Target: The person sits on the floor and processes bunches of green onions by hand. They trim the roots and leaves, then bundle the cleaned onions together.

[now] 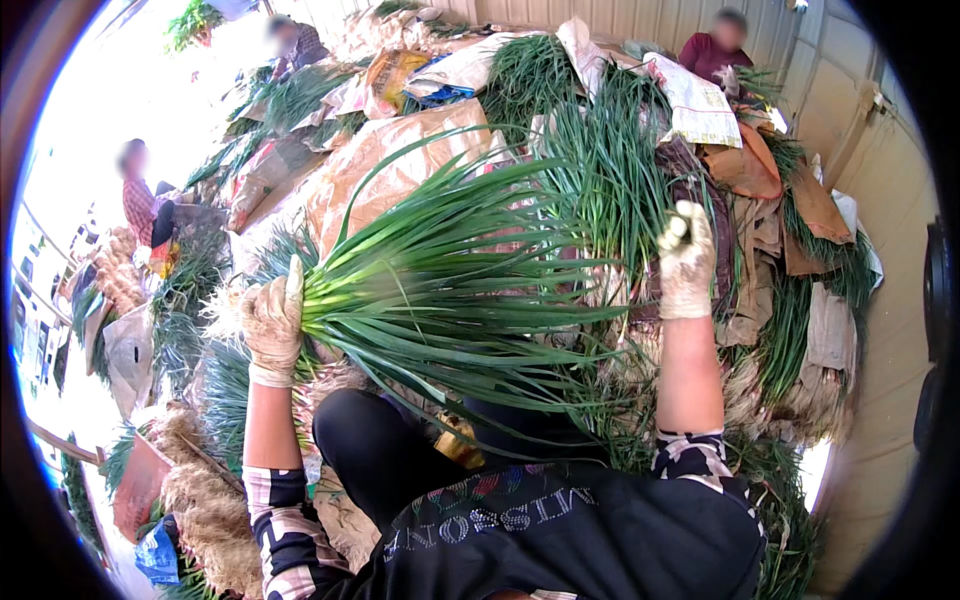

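My left hand (271, 322), in a soiled pale glove, is closed around the lower stems of a large bunch of green onions (442, 277). The bunch lies sideways above my knees. Its whitish roots (225, 311) stick out left of the fist, and its long green leaves fan out to the right. My right hand (686, 251), gloved too, is raised apart from the bunch with its fingers curled in. I make out nothing held in it. Just left of it, more green onions (600, 180) lie on the heap, leaves pointing away from me.
Woven sacks (397, 165) and sheets cover parts of the heap ahead. Rooted bundles (214, 525) lie at lower left, and further green onions (787, 337) at right beside a panelled wall (877, 300). Co-workers sit at far left (142, 202), back left (296, 45) and back right (716, 52).
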A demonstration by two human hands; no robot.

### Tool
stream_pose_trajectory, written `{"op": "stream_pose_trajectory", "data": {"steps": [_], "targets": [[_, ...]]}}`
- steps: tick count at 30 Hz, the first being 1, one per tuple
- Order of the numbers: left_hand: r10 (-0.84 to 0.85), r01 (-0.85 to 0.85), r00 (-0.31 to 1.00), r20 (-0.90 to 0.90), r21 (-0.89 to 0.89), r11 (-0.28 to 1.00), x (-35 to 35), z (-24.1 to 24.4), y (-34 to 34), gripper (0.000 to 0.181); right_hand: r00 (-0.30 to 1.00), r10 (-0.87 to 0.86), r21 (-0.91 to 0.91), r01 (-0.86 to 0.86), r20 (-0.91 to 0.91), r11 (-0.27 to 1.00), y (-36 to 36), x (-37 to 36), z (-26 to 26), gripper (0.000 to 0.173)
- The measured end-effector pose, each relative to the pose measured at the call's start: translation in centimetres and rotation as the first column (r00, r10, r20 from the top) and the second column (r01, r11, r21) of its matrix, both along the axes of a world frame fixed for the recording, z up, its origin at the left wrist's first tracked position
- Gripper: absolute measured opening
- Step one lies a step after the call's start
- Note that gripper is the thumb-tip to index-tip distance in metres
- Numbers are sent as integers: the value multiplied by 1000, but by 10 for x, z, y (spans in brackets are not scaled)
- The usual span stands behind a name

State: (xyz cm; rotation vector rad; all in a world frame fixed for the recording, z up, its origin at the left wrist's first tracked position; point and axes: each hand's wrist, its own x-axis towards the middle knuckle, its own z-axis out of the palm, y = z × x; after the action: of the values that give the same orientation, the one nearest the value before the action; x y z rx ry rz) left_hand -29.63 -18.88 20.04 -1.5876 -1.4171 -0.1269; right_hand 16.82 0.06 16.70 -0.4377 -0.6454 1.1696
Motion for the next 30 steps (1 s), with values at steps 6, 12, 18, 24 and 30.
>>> {"op": "stream_pose_trajectory", "data": {"steps": [6, 12, 18, 24, 30], "targets": [[36, -36, 999, 1, 23, 999, -2, -3, -4, 53, 789, 51, -257, 138, 613, 956, -31, 72, -75, 19], [41, -42, 999, 13, 57, 997, -4, -10, 5, 52, -820, 572, -978, 135, -21, 157, -140, 180, -277, 47], [215, -208, 967, 136, -66, 976, -15, -17, 1, 69, -319, 944, -982, 190, -84, -23, -153, 124, -192, 69], [286, -226, 844, 454, -181, 957, -28, -18, 13, 73, -626, 731, -931, 24, 271, 365, -99, 73, -179, 63], [146, -59, -109, 983, -153, 987, -54, -17, 25, 31, -411, 432, -567, -305, 803, 765, -57, 16, -165, 72]]}}
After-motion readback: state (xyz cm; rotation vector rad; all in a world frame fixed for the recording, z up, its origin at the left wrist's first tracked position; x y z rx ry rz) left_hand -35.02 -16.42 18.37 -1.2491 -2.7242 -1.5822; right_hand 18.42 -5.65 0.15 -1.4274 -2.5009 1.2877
